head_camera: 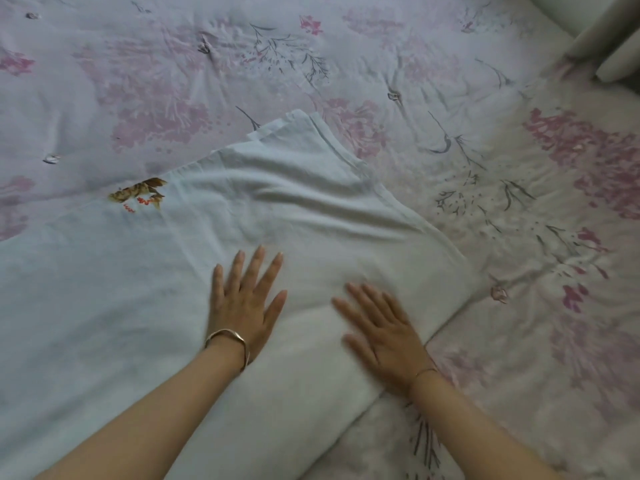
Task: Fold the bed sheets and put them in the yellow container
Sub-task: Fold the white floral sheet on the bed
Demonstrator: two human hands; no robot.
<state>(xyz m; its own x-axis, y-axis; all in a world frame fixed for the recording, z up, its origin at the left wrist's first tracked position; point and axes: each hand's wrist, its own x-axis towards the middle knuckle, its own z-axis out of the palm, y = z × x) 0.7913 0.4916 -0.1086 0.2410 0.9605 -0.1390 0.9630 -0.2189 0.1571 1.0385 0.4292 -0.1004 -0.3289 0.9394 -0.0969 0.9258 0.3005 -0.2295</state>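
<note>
On the floral quilt (346,46), which is printed with pink blossoms and grey sprigs, a pale bed sheet (114,289) is laid out partly folded. Its long axis is seen to run from the lower left of the view toward the upper right, where a layered corner points at the far side of the bed. A brown and orange motif (140,195) is printed near its far edge. The left hand (244,303) is pressed flat on the sheet with fingers spread wide, nothing gripped. The right hand (384,336), blurred, is likewise laid flat and spread near the sheet's right edge. A bangle (230,344) is worn on the left wrist.
</note>
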